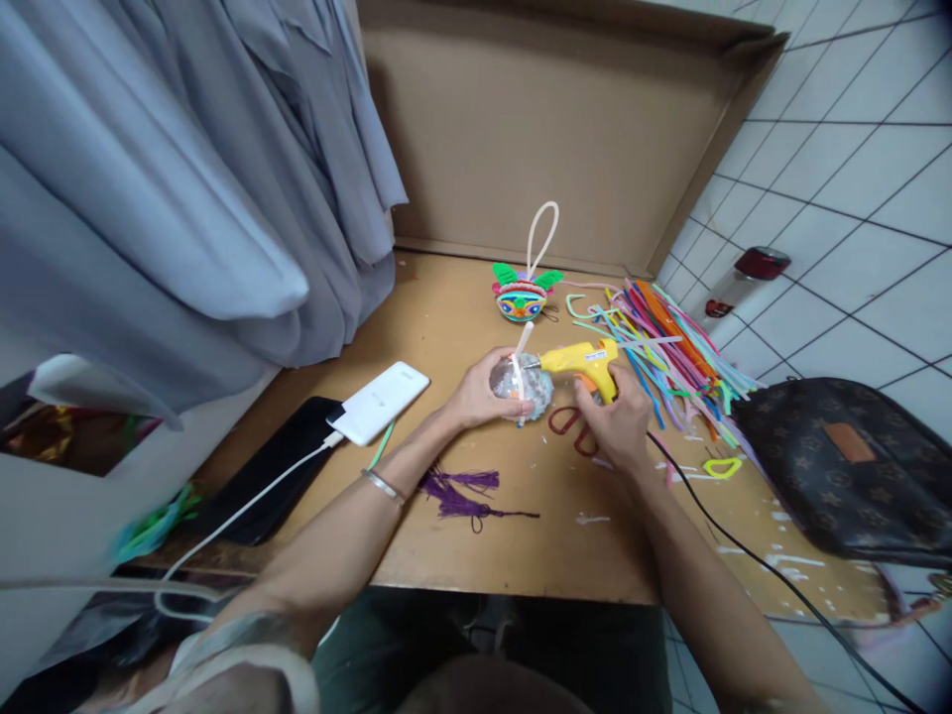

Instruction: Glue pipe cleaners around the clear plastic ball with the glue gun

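Here, my curled left hand (pixel 483 389) cups the clear ball (pixel 536 389) — just right of it, my right hand (pixel 623 412) grips the yellow glue gun (pixel 576 358); one slip, if hot, could burn me.

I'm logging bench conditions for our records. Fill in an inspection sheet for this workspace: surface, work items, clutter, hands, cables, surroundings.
Surface: brown table, white scraps toward its right end.
Work items: clear ball with a white strip across it; yellow glue gun, nozzle at the ball, contact unclear.
Clutter: purple tassels, red-handled scissors, coloured pipe cleaners, decorated ornament, white device, dark bag.
Hands: left hand holds the ball; right hand grips the glue gun.
Cables: white cable plugged into the white device; black cord running beside the right forearm.
Surroundings: grey curtain left, cardboard behind, tiled wall right.
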Demonstrator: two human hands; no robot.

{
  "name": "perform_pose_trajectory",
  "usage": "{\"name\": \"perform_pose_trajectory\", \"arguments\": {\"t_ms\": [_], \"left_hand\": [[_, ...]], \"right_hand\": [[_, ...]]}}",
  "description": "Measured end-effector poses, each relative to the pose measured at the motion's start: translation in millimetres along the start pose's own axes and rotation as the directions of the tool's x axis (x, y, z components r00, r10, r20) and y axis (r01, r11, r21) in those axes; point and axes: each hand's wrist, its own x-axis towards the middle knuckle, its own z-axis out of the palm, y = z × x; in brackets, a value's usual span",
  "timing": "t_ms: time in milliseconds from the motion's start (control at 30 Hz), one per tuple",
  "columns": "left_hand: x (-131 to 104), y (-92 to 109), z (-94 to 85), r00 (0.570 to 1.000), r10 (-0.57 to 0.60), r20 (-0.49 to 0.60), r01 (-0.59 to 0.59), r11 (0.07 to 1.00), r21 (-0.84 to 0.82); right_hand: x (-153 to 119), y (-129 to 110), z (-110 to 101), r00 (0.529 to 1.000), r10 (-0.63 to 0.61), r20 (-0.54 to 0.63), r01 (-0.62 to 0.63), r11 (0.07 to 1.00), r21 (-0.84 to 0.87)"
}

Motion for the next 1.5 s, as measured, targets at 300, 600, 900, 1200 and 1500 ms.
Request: {"name": "perform_pose_trajectory", "arguments": {"t_ms": [300, 600, 900, 1200, 1500], "left_hand": [[-1.1, 2.5, 0.0, 1.0, 0.026, 0.006, -0.026, 0.999, 0.04], [0.0, 0.4, 0.3, 0.999, 0.032, 0.013, -0.032, 0.999, -0.007], [-0.5, -1.4, -0.1, 1.0, 0.014, 0.017, -0.014, 1.0, -0.025], [-0.1, -0.1, -0.9, 1.0, 0.017, 0.024, -0.017, 1.0, -0.025], [2.2, -4.9, -1.6, 1.0, 0.017, 0.021, -0.016, 0.998, -0.053]], "right_hand": [[2.1, -4.3, -2.1, 0.999, 0.041, 0.034, -0.043, 0.997, 0.059], [4.0, -8.1, -6.9, 0.996, 0.058, 0.061, -0.063, 0.994, 0.093], [4.3, -10.4, -8.2, 0.996, 0.072, 0.052, -0.078, 0.99, 0.121], [4.1, -8.2, -6.2, 0.994, 0.091, 0.06, -0.098, 0.986, 0.136], [6.5, -10.5, -10.3, 0.998, 0.062, 0.024, -0.064, 0.989, 0.134]]}}
